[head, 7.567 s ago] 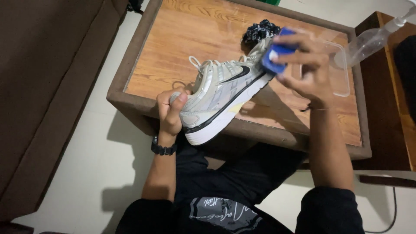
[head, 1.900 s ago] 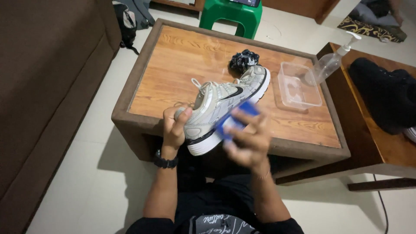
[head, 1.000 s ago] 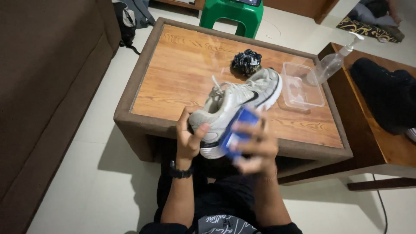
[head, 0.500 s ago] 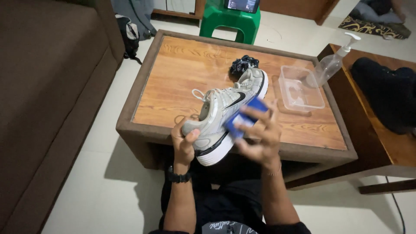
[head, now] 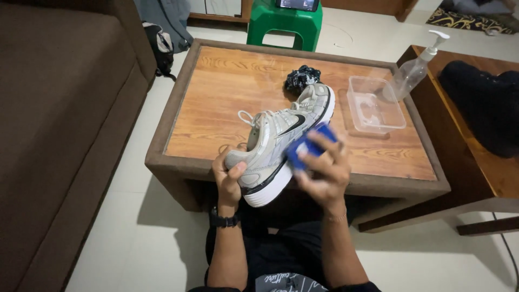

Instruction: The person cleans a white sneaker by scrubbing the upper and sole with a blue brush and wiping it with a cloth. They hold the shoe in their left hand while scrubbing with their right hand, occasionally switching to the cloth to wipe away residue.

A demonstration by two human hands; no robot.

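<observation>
My left hand [head: 230, 176] has its grip wrapped around the toe of one grey and white shoe [head: 281, 141], thumb pressed on the upper, while my right hand [head: 323, 168] is curled around one blue brush [head: 305, 147], its grip pinching it against the side of the shoe. I hold the shoe tilted, toe down toward me, at the near edge of the wooden bench [head: 216, 103], its heel over the benchtop. One black watch [head: 223, 220] sits on my left wrist. On the bench I count three more things: one dark crumpled cloth [head: 301, 78] just behind the heel, one clear plastic tub [head: 374, 104] to the right, and one clear pump bottle [head: 413, 67] leaning at the tub's far corner. Beyond the bench stands one green stool [head: 284, 24]; one brown sofa [head: 59, 124] runs along my left.
</observation>
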